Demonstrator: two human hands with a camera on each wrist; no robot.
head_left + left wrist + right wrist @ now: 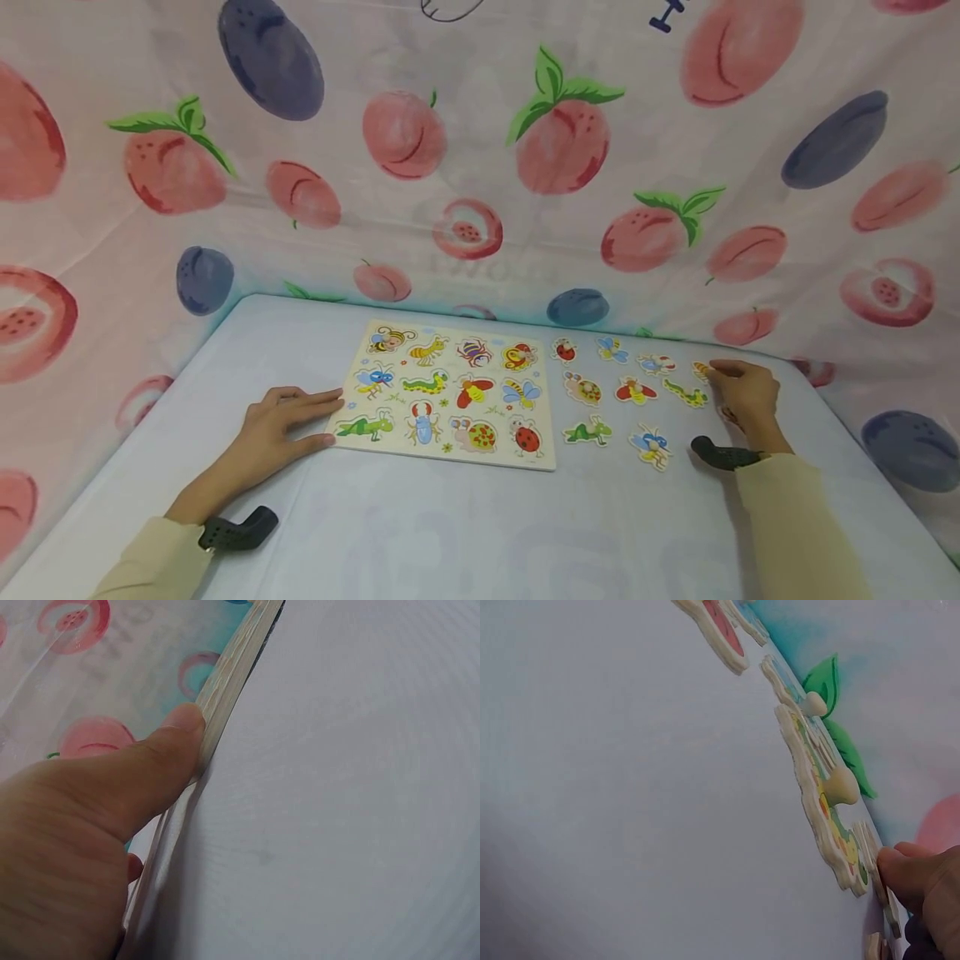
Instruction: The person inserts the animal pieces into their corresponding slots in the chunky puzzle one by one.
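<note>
A wooden peg puzzle board point(450, 396) printed with insects and other small creatures lies on the table. My left hand point(273, 429) rests at its left edge, fingers extended; the left wrist view has the thumb point(169, 746) against the board's side. At the back right, my right hand point(746, 396) pinches an orange-striped puzzle piece point(701, 370) between thumb and fingers. Just left of it lies the green caterpillar piece point(685, 393), its round knob point(841, 786) standing up in the right wrist view. Another piece point(727, 415) is partly hidden under the right hand.
Between board and right hand lie several loose pieces, among them a ladybug point(564, 350), a snail point(582, 388), a grasshopper point(588, 431) and a mosquito point(651, 447). Behind the white table point(420, 533) hangs a fruit-print cloth point(495, 275). Both wrists wear dark camera bands.
</note>
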